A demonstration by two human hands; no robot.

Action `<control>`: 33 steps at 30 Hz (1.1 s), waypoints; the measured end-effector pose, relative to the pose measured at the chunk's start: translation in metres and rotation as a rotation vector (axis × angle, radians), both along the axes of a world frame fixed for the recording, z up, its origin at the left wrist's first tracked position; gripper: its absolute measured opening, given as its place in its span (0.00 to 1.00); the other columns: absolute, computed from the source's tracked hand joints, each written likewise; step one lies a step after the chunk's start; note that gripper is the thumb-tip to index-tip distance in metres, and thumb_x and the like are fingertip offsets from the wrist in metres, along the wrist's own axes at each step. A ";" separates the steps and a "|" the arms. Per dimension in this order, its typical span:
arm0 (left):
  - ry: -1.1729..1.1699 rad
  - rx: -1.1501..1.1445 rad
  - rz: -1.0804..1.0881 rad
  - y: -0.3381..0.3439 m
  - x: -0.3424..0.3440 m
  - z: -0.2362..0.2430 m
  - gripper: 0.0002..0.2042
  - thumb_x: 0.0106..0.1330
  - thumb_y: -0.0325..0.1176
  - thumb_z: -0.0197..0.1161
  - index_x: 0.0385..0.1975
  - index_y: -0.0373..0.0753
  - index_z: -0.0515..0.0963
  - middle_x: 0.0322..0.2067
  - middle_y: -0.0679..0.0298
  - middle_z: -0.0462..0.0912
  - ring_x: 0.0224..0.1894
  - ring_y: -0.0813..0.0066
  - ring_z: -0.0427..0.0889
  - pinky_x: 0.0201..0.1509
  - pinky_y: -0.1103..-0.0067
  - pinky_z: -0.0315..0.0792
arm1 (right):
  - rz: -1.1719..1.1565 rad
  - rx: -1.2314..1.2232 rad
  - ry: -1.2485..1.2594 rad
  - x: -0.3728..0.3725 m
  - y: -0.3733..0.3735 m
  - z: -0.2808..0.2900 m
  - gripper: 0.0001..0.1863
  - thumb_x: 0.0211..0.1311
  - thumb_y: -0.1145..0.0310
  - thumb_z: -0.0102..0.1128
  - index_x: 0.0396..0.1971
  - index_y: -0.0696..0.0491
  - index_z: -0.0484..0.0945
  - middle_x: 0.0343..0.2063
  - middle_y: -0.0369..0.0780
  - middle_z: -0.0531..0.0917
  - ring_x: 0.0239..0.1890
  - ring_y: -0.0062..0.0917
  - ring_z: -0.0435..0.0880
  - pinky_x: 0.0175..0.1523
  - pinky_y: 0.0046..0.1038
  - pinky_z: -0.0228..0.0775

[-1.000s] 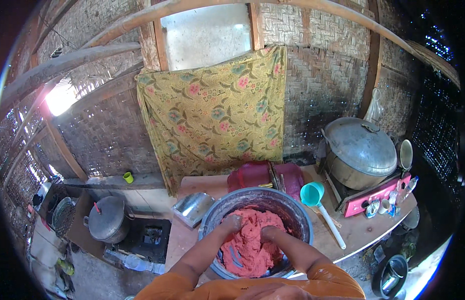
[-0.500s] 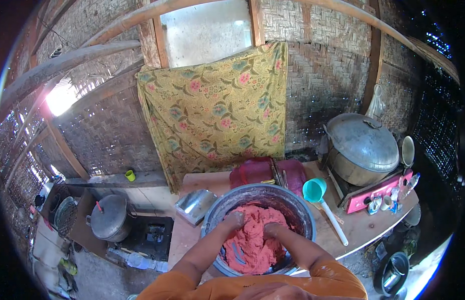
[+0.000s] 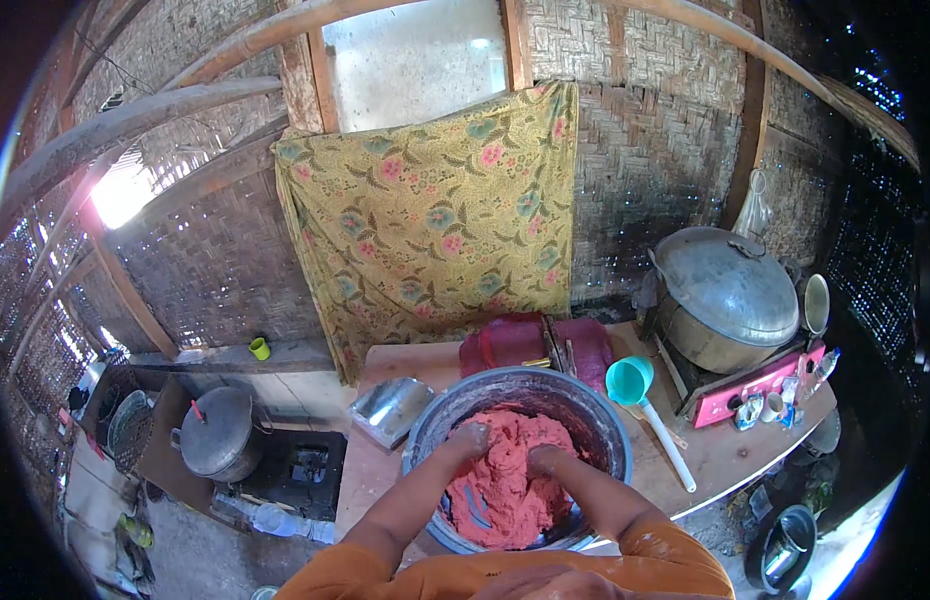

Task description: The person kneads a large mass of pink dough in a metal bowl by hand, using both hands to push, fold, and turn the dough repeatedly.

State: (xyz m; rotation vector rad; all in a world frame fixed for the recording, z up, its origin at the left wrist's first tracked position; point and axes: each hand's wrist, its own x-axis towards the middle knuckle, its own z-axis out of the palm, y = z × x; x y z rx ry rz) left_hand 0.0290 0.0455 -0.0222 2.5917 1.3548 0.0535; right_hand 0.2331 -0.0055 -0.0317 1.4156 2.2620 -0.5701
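Note:
A large round basin [image 3: 417,450] sits on the wooden table, with a mass of soft pink dough [image 3: 510,510] inside. My left hand [image 3: 469,442] is sunk in the upper left of the dough, its fingers curled into it. My right hand [image 3: 543,462] presses into the dough's right side, its fingers buried and hidden. Just right of the basin lies a turquoise dipper [image 3: 629,378] with a long white handle. On its left is a shiny metal sheet or tray [image 3: 390,410].
A large lidded pot [image 3: 725,290] stands on a pink-fronted stove [image 3: 715,400] at the right. A smaller pot [image 3: 217,435] is at the left beside a black stove [image 3: 305,470]. Magenta bundles [image 3: 580,350] lie behind the basin. A floral cloth [image 3: 430,220] hangs on the wall.
Compared with a second ago, the scene sits slightly higher and further right in view. Both hands remain in much the same spots in the dough.

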 end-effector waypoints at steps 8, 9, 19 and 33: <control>0.048 -0.109 0.047 -0.003 0.003 0.012 0.21 0.58 0.49 0.47 0.34 0.35 0.76 0.34 0.49 0.78 0.38 0.53 0.77 0.43 0.63 0.70 | 0.026 0.017 -0.018 -0.002 0.002 0.001 0.17 0.35 0.63 0.57 0.29 0.53 0.80 0.34 0.44 0.80 0.36 0.35 0.80 0.40 0.34 0.71; 0.047 -0.105 0.051 -0.003 0.001 0.011 0.21 0.58 0.49 0.47 0.34 0.35 0.76 0.34 0.49 0.78 0.38 0.53 0.77 0.43 0.63 0.70 | 0.029 0.022 -0.019 -0.003 0.003 0.002 0.17 0.35 0.63 0.57 0.29 0.53 0.80 0.34 0.44 0.80 0.36 0.35 0.80 0.40 0.34 0.71; -0.055 -0.022 0.044 -0.008 0.002 0.014 0.21 0.59 0.48 0.46 0.32 0.35 0.77 0.34 0.49 0.78 0.38 0.54 0.78 0.43 0.64 0.70 | 0.091 0.030 -0.037 -0.002 0.006 -0.010 0.17 0.36 0.61 0.56 0.28 0.52 0.81 0.35 0.44 0.80 0.37 0.35 0.79 0.42 0.33 0.71; -0.031 -0.061 0.023 -0.008 0.000 0.016 0.20 0.58 0.47 0.48 0.37 0.35 0.75 0.36 0.49 0.78 0.39 0.54 0.77 0.43 0.65 0.71 | -0.015 0.000 -0.051 -0.004 0.004 -0.007 0.19 0.39 0.61 0.54 0.33 0.54 0.80 0.38 0.45 0.79 0.41 0.36 0.78 0.45 0.33 0.70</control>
